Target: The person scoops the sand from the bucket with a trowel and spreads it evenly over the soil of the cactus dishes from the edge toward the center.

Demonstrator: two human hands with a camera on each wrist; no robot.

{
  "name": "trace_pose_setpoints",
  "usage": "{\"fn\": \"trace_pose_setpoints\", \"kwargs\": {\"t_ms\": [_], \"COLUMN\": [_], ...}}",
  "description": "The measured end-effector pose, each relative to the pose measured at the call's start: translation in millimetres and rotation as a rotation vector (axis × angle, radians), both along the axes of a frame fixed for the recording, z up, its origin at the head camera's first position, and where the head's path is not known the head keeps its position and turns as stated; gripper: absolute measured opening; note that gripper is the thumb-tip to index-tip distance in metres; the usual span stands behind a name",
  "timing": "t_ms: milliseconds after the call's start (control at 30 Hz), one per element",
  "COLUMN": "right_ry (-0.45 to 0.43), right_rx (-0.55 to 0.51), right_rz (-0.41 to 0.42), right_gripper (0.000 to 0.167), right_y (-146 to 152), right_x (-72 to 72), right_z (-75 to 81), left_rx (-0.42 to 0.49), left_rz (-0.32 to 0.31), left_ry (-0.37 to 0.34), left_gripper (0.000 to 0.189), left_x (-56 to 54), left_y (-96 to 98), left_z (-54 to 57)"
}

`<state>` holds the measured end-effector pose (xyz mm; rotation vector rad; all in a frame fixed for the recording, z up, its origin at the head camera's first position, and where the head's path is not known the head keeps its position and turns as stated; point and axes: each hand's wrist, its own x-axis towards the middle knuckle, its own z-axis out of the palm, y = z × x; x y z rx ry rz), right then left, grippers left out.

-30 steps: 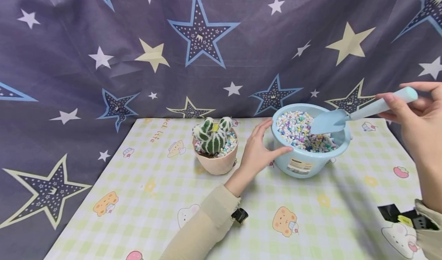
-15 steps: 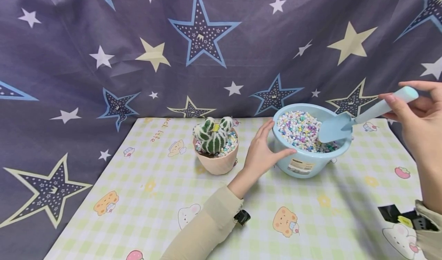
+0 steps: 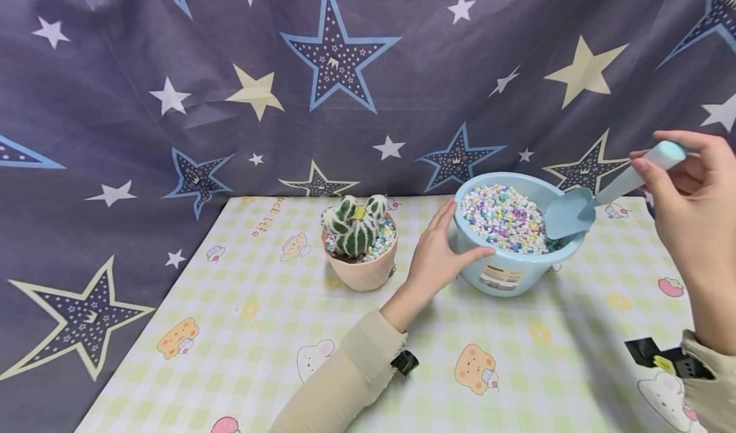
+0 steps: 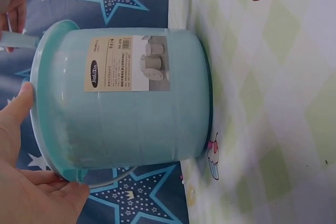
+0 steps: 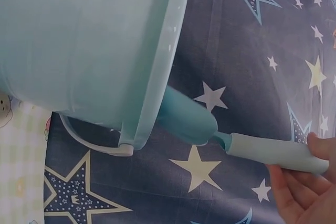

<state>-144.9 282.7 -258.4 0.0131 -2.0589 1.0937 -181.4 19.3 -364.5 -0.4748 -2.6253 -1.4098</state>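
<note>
A light-blue plastic bucket (image 3: 489,273) stands upright on the cloth, filled with small multicoloured pebbles (image 3: 506,219). At its left side my left hand (image 3: 434,260) holds the rim, thumb toward the front and fingers round the side. The left wrist view shows the thumb (image 4: 23,100) right at the rim. My right hand (image 3: 698,197) grips the handle of a light-blue toy shovel (image 3: 569,214). The shovel slants down to the left, its blade over the right part of the bucket, overlapping the pebbles. In the right wrist view the handle (image 5: 273,150) lies between thumb and fingers.
Left of the bucket stands a pink pot (image 3: 362,273) holding a striped cactus (image 3: 356,236) and similar pebbles. A checked tablecloth (image 3: 247,369) covers the table. Behind hangs a dark curtain (image 3: 402,56) with stars. The bucket's bail handle (image 5: 94,145) hangs down at the side.
The shovel blade has moved right across the bucket toward its right wall, and its handle has tilted more upright. The pebbles look more level. My left hand has barely moved.
</note>
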Motion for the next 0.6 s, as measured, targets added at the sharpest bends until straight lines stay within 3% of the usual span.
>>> {"fn": "trace_pose_setpoints", "kwargs": {"t_ms": [400, 600], "right_ry": [-0.006, -0.060], "right_rx": [0.249, 0.259], "right_rz": [-0.044, -0.089], "right_gripper": [0.035, 0.035], "right_y": [-2.1, 0.7], "right_x": [-7.2, -13.7], "right_z": [-1.7, -2.2], "left_rx": [-0.021, -0.031], "left_rz": [0.011, 0.014], "left_ry": [-0.012, 0.007], "left_gripper": [0.101, 0.101], "left_x": [-0.2, -0.4], "left_y": [0.2, -0.4], "left_z": [-1.0, -0.8]}}
